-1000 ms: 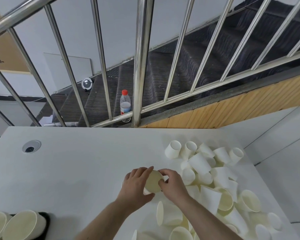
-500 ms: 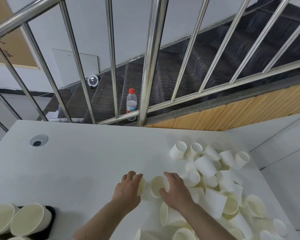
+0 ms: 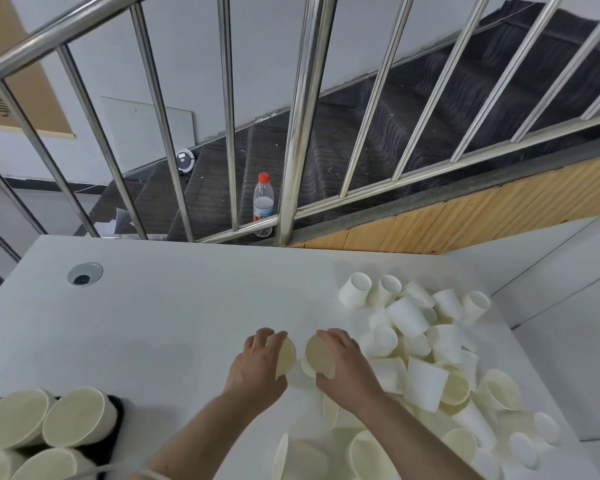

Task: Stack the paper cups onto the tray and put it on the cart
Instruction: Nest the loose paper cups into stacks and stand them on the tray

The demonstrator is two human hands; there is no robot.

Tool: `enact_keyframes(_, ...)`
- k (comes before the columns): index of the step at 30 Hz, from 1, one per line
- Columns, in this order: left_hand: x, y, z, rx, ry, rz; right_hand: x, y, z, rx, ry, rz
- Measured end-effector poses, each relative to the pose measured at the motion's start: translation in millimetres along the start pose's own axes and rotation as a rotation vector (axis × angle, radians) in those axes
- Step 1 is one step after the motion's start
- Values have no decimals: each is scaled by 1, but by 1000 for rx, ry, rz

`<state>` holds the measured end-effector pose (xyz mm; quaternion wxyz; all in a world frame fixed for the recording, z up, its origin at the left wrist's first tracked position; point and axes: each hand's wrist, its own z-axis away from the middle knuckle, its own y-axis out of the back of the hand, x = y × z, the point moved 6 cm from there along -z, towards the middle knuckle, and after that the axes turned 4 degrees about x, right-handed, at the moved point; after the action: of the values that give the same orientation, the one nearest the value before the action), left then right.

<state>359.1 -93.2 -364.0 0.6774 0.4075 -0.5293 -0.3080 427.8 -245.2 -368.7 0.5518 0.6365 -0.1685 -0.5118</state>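
Observation:
My left hand (image 3: 257,367) grips a white paper cup (image 3: 286,355) lying on its side, mouth facing right. Close beside it, my right hand (image 3: 343,363) grips a second cup (image 3: 320,355), mouth facing left. The two rims are a small gap apart above the white table (image 3: 160,323). A heap of several loose paper cups (image 3: 426,348) spreads over the table's right side. At the bottom left, stacks of cups (image 3: 73,417) lie on a black tray (image 3: 113,431), only its edge showing.
A steel stair railing (image 3: 297,133) rises just behind the table's far edge. A water bottle (image 3: 263,202) with a red cap stands beyond it on the stairs. A round cable grommet (image 3: 84,274) sits in the table at far left.
One second ago both hands held a single cup together. They have since drawn apart, each now holding its own cup, and the view has tilted down slightly.

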Motion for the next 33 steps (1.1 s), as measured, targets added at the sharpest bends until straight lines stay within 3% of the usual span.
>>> enact_keyframes(11, 18, 26, 79, 170, 16, 34, -47, 21, 62, 125, 163, -106)
enact_keyframes(19, 2, 37, 164, 213, 103, 26, -78, 6, 119, 64, 246, -131)
enact_keyframes(33, -78, 111, 233, 427, 72, 83, -194, -33, 137, -39, 400, -121)
